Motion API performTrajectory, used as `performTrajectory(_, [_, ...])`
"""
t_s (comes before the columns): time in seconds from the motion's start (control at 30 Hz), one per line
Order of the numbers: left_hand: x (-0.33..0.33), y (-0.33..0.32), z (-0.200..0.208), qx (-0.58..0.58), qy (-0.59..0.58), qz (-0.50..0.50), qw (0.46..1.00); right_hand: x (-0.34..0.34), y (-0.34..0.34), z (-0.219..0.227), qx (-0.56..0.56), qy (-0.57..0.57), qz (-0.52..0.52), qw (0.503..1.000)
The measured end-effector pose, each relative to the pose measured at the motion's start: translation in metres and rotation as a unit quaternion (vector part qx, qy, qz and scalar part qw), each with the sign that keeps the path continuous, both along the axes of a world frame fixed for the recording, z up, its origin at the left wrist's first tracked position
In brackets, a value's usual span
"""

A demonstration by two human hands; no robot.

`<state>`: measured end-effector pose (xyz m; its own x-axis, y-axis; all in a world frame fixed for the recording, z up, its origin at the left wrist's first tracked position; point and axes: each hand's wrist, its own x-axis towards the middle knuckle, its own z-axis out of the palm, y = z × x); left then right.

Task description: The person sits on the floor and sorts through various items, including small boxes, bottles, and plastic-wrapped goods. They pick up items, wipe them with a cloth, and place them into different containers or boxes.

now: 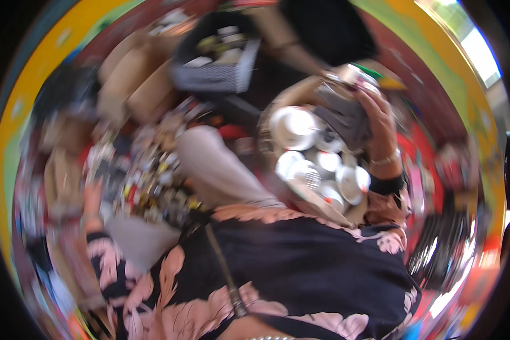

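Grey bundle, crumpled and soft-looking, is above the upper right part of the box, hanging over the white tubs that lie in it. The right hand has its fingers closed on the upper part of the bundle; whether the bundle is a cloth or a bag, the blur does not let me tell. It has not been set down: the hand bears it, though its lower edge may touch the tubs.

As for progress, the box looks well filled, with tubs on both its near and far sides, some upright and some tipped, with small red-orange spots among them. I judge that part of the work to be far along, while the handling of the bundle is midway.

More remains loose on the person's left. A mixed pile of small things spreads beside the knee, with no order that I can make out. The left hand is at the outer edge of this pile, reaching toward a greyish piece; I cannot tell whether its grip is open or closed on anything. Farther off, a crate holds a few pale and yellowish things, with open cartons just beside it. How much of all this is left to handle cannot be judged from here.
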<state>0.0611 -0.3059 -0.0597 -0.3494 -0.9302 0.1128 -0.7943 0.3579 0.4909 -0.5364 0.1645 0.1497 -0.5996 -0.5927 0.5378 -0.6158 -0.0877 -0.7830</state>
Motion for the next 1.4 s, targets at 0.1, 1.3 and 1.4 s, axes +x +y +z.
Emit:
performTrajectory(0.1, [0.011, 0.070, 0.048, 0.007, 0.078, 0.028, 0.997, 0.051, -0.097, -0.010, 0.092, -0.202, 0.194, 0.956])
performTrajectory(1.3, [-0.078, 0.172, 0.211, -0.351, 0.620, -0.115, 0.692, 0.229, -0.460, -0.175, 0.228, -0.425, 0.374, 0.792])
performTrajectory(1.4, [-0.072, 0.165, 0.205, -0.361, 0.624, -0.108, 0.685, 0.233, -0.458, -0.170, 0.224, -0.413, 0.380, 0.797])
